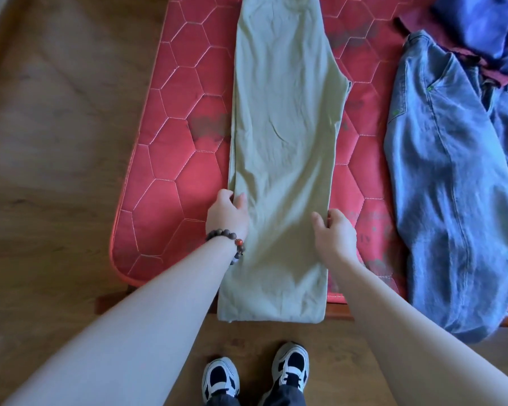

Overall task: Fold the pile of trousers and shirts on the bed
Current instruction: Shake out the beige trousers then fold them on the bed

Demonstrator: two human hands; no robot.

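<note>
Green trousers (282,159) lie lengthwise down the red mattress (170,159), already halved leg-on-leg, hem end hanging over the near edge twd the person's shoes (255,373). Left hand (228,213) pinches the left edge of the fabric, thumb on top w/ fingers tucked under; right hand (333,228) grips the right edge the same way, abt level w/ the left. Both grasping cloth, neither flat. Judgement: next is prob the crosswise fold, hem end up twd the waist. To do it well: keep both grips at matching height so the crease runs square, lift just enough to clear the mattress, bring the lower part up in one go, line side edges up before letting go, then smooth the wrinkles mid-leg. Blue jeans (449,183) lie well apart to the right, unfolded, w/ a purple and maroon heap (481,27) beyond them at top right; wooden floor (56,142) to the left.
</note>
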